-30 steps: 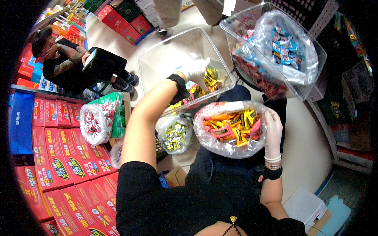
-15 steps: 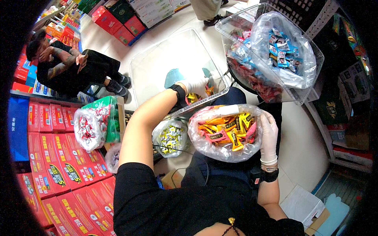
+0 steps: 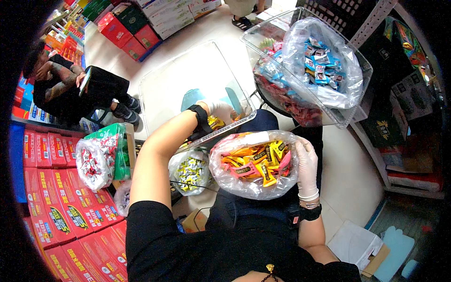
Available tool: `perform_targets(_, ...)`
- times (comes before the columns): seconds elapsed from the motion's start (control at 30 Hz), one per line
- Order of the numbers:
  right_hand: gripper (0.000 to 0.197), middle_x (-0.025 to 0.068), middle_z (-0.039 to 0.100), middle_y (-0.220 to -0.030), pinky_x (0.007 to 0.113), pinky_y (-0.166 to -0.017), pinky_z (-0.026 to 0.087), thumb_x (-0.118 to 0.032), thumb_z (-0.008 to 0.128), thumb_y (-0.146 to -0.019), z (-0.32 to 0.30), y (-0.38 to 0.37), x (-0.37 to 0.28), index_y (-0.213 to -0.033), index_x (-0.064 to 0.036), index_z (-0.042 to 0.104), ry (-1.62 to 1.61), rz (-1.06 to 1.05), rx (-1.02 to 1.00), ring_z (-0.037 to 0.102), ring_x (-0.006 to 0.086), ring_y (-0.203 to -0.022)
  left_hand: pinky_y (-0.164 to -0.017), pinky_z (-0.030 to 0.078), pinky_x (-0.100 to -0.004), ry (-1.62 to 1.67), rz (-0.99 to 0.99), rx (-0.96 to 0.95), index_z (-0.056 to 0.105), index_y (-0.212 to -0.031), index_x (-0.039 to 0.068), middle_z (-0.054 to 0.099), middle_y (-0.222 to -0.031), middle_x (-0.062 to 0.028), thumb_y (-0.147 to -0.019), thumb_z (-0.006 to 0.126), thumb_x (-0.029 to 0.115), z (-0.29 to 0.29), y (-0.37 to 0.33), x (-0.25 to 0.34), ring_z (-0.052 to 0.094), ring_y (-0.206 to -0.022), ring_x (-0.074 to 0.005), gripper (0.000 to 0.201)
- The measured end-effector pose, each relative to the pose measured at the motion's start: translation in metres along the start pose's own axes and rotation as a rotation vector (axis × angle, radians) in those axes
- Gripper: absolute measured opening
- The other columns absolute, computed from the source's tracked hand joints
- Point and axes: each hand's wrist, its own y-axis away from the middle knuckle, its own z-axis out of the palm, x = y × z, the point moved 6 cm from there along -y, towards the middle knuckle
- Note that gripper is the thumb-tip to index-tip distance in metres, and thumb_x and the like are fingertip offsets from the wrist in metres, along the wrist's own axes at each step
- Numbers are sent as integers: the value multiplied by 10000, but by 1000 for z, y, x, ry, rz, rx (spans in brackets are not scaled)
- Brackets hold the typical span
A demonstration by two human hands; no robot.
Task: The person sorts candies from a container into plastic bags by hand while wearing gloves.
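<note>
My left hand (image 3: 220, 112), in a white glove, reaches into a big clear plastic bin (image 3: 149, 94). Yellow-wrapped candies (image 3: 216, 123) lie right by it near the bin's close edge. Its fingers are blurred and partly hidden, so what they hold cannot be made out. On my lap rests a clear plastic bag (image 3: 225, 185) full of yellow and pink wrapped candies (image 3: 264, 162). My gloved right hand (image 3: 307, 164) grips the right side of this bag, its fingers curled over the rim.
At the upper right, a clear bin (image 3: 345, 123) holds a bag of blue-wrapped candies (image 3: 324, 63). Bags of yellow-white (image 3: 190, 171) and red-white candies (image 3: 91, 162) stand left of my lap. Red cartons (image 3: 70, 202) are stacked at the left. A seated person (image 3: 70, 89) is beyond them.
The whole view has shifted, so most things sit further left. My left hand has sunk slightly among the candies in the bin. My right hand keeps its grip on the bag.
</note>
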Motion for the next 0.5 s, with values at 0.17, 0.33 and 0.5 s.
perform_targets(0.17, 253, 58, 616, -994, 235, -809, 467, -174, 575, -926, -2, -1, -1, -1084, 23, 570, 91, -27, -5, 569, 96, -882, -714, 504, -378, -163, -165, 51, 698, -938, 20, 697, -898, -132, -694, 683, 431, -7, 2, 8, 655, -811, -275, 478)
perform_targets(0.33, 260, 49, 619, -971, 241, -812, 459, -177, 572, -925, -6, -1, -5, -1082, 29, 581, 179, -93, -11, 556, 95, -874, -656, 490, -330, -160, 33, 157, 685, -948, 68, 686, -787, -93, -766, 614, 342, -40, 28, 15, 624, -690, -178, 336)
perform_targets(0.5, 229, 33, 617, -966, 242, -811, 466, -164, 592, -911, -8, -3, 0, -1045, 22, 585, 65, -47, 0, 564, 87, -885, -660, 532, -284, 231, -96, 450, 652, -1000, 23, 690, -859, -69, -749, 710, 204, -102, 98, 28, 653, -754, -151, 315)
